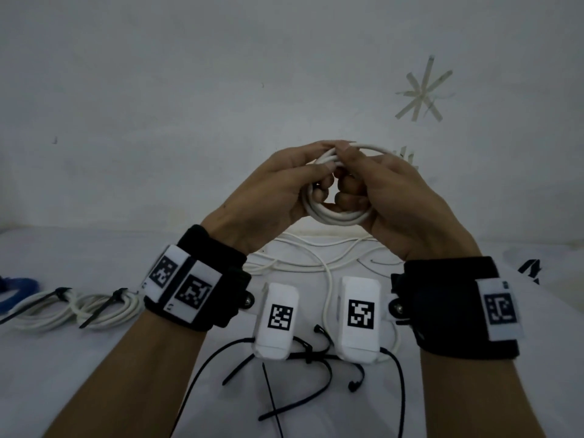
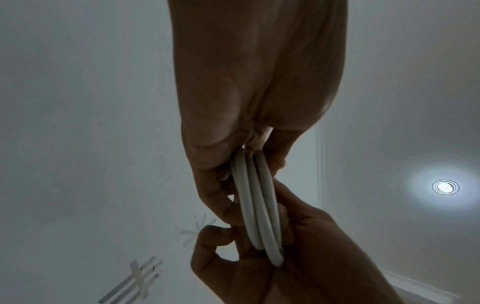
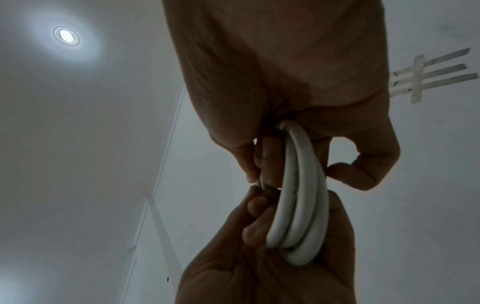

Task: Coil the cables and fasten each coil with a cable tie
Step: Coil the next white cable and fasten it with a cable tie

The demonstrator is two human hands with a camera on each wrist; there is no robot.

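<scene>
Curling round the white cable coil (image 1: pixel 335 213), both hands meet.

Black wristbands (image 1: pixel 202 279), seemingly white-tagged.

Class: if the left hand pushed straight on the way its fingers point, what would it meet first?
Probably the right hand: the left hand faces it across the coil both hold.

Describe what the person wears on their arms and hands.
Hands bare, forearms unsleeved. Each wrist carries a wide black fabric band: left wrist band, right wrist band. White plates with black square code markers sit on both, plus white box-shaped camera housings bearing similar markers.
</scene>
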